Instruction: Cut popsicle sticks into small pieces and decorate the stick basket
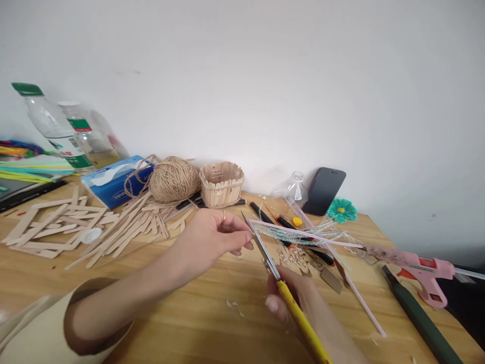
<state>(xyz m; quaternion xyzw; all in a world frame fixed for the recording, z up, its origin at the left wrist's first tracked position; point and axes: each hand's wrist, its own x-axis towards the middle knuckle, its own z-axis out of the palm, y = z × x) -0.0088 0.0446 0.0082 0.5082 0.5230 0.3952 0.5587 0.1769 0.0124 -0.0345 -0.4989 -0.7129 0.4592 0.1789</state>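
The near tabletop is passable; yellow-handled tool blocks centre, wooden sticks left, glue gun right

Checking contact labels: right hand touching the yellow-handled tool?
Touching: the head view shows the right hand closed around the yellow-handled tool, with no gap between them.

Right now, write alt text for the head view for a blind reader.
The right hand holds a yellow-handled bladed tool beside the left hand over a wooden table. To the left and beyond are loose wooden sticks, a ball of twine and a small basket; to the right, a phone, a turquoise flower and a pink glue gun.
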